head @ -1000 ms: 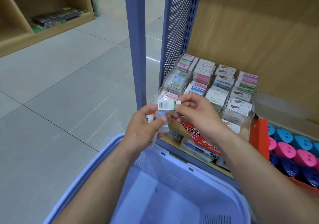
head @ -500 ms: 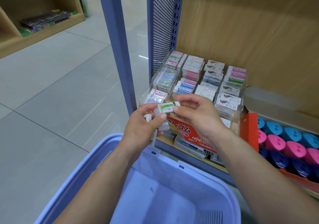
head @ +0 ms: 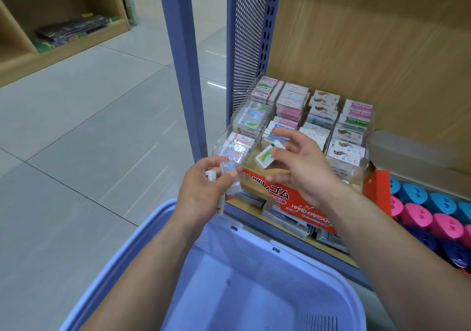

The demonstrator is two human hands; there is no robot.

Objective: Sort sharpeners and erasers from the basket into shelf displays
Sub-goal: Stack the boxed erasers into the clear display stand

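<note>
My left hand [head: 206, 190] grips a small bunch of wrapped erasers [head: 230, 175] just above the far rim of the lilac basket [head: 142, 244]. My right hand [head: 303, 167] hovers over the front row of the clear eraser display [head: 356, 137] with its fingers spread. A green-printed eraser [head: 265, 157] lies tilted at my right thumb tip, over an open front compartment, and no finger curls round it. The display's other compartments hold stacked erasers. Round blue and pink sharpeners [head: 420, 216] fill a red box to the right.
A red "Hard Eraser" carton [head: 293, 203] sits under the display on the wooden shelf. A blue shelf post [head: 183, 70] and a perforated side panel [head: 248, 37] stand to the left of it. Tiled floor and another wooden shelf unit [head: 63, 37] lie further left.
My right hand took the green-printed eraser away from the left hand, carried it right over the display's front row, and spread its fingers. The left hand stayed put with its bunch.
</note>
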